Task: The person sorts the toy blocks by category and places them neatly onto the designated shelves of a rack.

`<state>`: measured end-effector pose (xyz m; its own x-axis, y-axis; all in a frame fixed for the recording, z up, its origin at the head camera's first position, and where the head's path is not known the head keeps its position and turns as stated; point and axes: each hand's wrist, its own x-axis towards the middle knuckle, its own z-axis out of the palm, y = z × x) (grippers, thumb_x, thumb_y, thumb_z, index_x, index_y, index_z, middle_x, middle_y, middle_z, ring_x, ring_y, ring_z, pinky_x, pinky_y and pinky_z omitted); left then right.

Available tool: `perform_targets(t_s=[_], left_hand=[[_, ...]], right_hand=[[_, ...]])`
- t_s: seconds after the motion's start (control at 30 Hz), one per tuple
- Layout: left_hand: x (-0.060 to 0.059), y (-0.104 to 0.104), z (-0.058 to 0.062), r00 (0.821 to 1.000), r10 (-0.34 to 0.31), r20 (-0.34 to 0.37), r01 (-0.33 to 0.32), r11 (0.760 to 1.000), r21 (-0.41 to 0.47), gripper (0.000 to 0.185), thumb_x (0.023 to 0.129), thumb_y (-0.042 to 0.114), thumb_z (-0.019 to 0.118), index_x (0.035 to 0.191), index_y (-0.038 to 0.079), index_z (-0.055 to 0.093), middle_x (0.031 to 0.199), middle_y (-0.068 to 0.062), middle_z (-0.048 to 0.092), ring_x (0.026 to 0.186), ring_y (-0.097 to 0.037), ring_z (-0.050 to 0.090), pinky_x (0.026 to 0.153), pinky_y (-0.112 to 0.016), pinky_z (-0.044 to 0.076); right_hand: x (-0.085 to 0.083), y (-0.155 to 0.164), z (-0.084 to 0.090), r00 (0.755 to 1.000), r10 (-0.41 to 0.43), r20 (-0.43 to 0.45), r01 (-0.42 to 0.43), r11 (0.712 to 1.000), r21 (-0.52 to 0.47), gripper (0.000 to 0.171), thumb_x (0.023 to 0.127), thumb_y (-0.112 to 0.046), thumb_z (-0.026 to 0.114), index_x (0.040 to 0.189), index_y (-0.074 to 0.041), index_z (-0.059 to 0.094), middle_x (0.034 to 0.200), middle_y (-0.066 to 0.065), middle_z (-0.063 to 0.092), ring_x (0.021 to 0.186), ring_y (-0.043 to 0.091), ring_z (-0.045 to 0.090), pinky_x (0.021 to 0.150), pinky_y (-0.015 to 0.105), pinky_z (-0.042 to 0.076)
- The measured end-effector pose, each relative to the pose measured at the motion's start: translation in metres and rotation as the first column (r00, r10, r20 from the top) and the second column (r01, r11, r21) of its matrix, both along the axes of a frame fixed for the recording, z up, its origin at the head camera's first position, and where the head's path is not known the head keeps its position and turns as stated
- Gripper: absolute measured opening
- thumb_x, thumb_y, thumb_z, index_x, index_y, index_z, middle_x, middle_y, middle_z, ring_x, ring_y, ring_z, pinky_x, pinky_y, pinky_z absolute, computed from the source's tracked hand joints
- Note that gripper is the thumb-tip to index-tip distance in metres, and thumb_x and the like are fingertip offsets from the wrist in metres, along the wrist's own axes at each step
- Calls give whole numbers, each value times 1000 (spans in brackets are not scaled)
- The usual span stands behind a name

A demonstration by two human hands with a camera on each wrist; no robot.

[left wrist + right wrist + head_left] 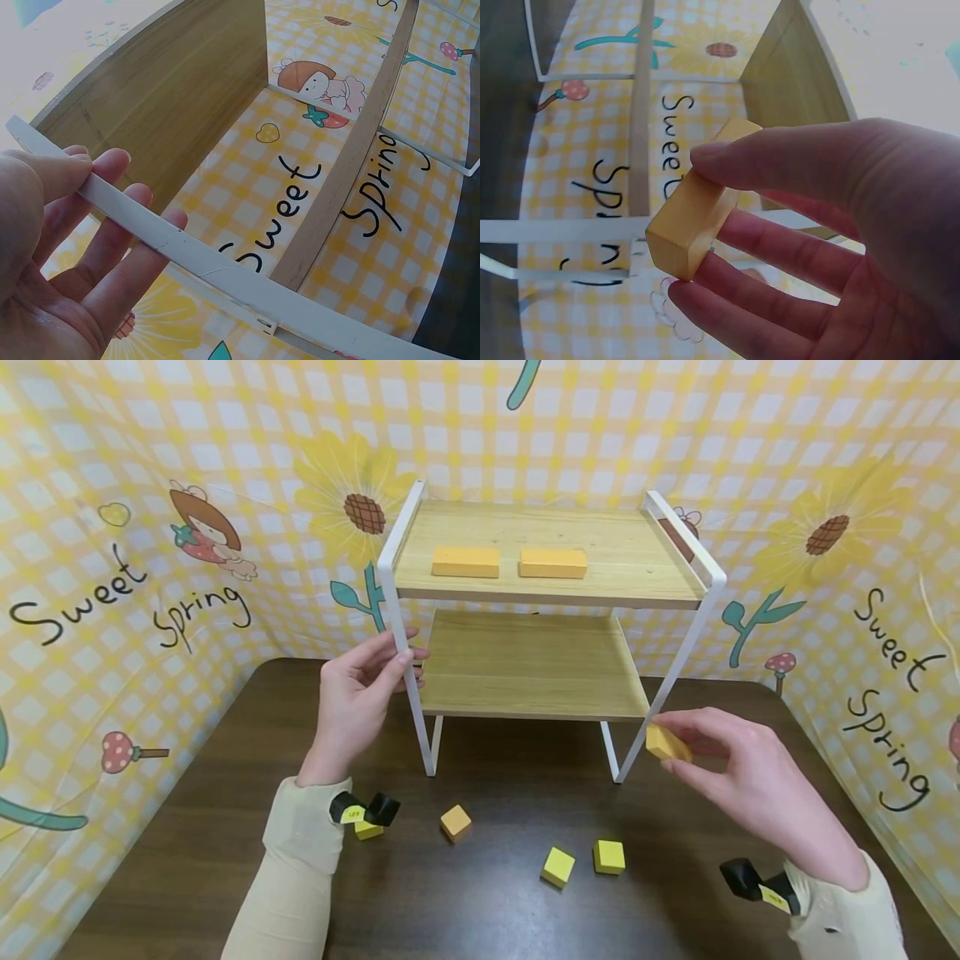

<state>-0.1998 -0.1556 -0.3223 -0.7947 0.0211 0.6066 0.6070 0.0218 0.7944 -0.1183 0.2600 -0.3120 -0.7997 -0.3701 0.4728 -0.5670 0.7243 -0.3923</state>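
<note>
A two-tier shelf with wooden boards [525,660] and a white metal frame stands on the dark table. My left hand [360,693] grips its left front post [180,251] between thumb and fingers, at the height between the two boards. In my right hand [750,768] an orange rectangular block [694,210] is pinched between thumb and fingertips, close by the lower part of the right front post [678,652]. Two more orange blocks, one on the left [466,562] and one on the right [553,563], lie side by side along the top board's front edge.
On the table [510,918] before the shelf lie an orange cube [455,823] and two yellow cubes, a tilted one [557,867] and a straighter one [609,857]. Another yellow block [369,830] is partly hidden by the left wrist strap. Checked cloth walls [525,452] surround the table.
</note>
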Motion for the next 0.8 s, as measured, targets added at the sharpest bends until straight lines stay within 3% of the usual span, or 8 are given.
perform_targets(t_s=[0.43, 0.8], left_hand=[[0, -1, -1, 1000, 13, 6, -13, 1000, -4, 27, 100, 5, 65, 126, 0, 71, 101, -18, 74, 81, -40, 72, 74, -38, 62], [-1, -1, -1, 1000, 2, -3, -2, 1000, 4, 27, 100, 4, 66, 126, 2, 71, 100, -18, 74, 79, -40, 72, 75, -38, 62]], right_hand=[[-2, -12, 24, 993, 47, -105, -45, 999, 26, 55, 74, 1, 90, 122, -20, 73, 108, -15, 69, 90, 2, 67, 79, 11, 53], [-2, -17, 42, 986, 91, -140, -89, 996, 19, 52, 76, 3, 88, 121, -17, 73, 111, -11, 69, 92, 3, 68, 82, 13, 54]])
